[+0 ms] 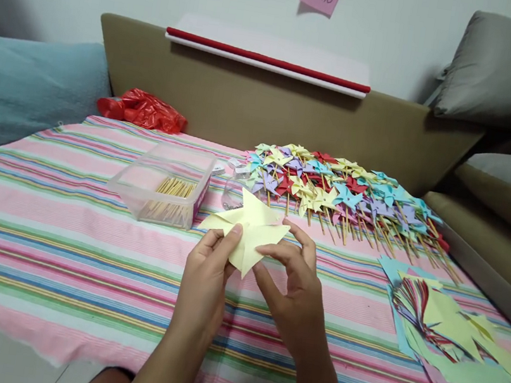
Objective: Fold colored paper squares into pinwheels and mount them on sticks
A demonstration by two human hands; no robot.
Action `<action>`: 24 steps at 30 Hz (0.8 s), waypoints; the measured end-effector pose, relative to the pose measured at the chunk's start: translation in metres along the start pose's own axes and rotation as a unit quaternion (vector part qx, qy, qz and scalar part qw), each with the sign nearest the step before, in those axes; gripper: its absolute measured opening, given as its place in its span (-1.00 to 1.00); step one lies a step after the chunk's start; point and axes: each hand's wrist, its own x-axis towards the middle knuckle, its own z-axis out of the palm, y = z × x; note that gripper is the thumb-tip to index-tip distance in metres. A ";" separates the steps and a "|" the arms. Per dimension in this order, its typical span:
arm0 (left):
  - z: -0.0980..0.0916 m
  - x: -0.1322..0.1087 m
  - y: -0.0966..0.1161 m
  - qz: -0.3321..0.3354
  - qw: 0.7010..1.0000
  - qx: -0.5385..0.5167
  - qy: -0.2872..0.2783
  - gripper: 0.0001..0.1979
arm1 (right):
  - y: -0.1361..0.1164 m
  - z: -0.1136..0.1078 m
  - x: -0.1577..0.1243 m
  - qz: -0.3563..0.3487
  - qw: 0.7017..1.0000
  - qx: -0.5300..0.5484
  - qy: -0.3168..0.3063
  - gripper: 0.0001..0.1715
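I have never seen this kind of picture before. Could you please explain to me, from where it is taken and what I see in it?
Gladly. There is no machine here: a person works with two bare hands. The single picture comes from a camera worn on that person's head, looking forward and down.

The left hand pinches a pale yellow paper pinwheel, its thumb near the centre. The right hand has its fingers at the pinwheel's right side.

Below is a striped cloth. On it, towards the left, stands a clear plastic box with thin sticks inside. Farther back on the right lie many colourful pinwheels on sticks; nearer, at the right, is a pile of paper pieces.
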 end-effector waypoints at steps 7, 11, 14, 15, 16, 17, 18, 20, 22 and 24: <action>0.002 -0.005 0.000 0.018 0.997 0.072 -0.012 -0.78 | -0.002 0.006 0.002 0.039 0.997 0.046 0.045 -0.91; 0.001 -0.008 -0.003 0.022 0.991 0.128 -0.030 -0.75 | 0.006 0.011 0.004 0.075 0.986 0.094 0.113 -0.84; 0.001 -0.008 -0.004 0.025 0.987 0.153 -0.034 -0.73 | 0.009 0.014 0.005 0.091 0.978 0.112 0.152 -0.82; 0.002 -0.008 -0.004 0.027 0.986 0.159 -0.034 -0.73 | 0.008 0.015 0.005 0.095 0.977 0.111 0.156 -0.82; 0.003 -0.008 -0.004 0.028 0.985 0.165 -0.034 -0.73 | 0.008 0.015 0.005 0.097 0.976 0.109 0.159 -0.83; 0.003 -0.008 -0.003 0.029 0.985 0.169 -0.034 -0.73 | 0.007 0.015 0.005 0.098 0.976 0.105 0.162 -0.83; 0.004 -0.009 -0.003 0.031 0.984 0.170 -0.033 -0.73 | 0.007 0.016 0.005 0.096 0.976 0.102 0.166 -0.82; 0.005 -0.010 -0.002 0.032 0.984 0.171 -0.031 -0.73 | 0.006 0.016 0.005 0.092 0.975 0.100 0.173 -0.82; 0.007 -0.010 -0.001 0.034 0.984 0.174 -0.030 -0.73 | 0.007 0.017 0.004 0.093 0.975 0.104 0.175 -0.83; 0.007 -0.011 0.000 0.034 0.983 0.181 -0.029 -0.73 | 0.008 0.018 0.004 0.095 0.973 0.115 0.177 -0.83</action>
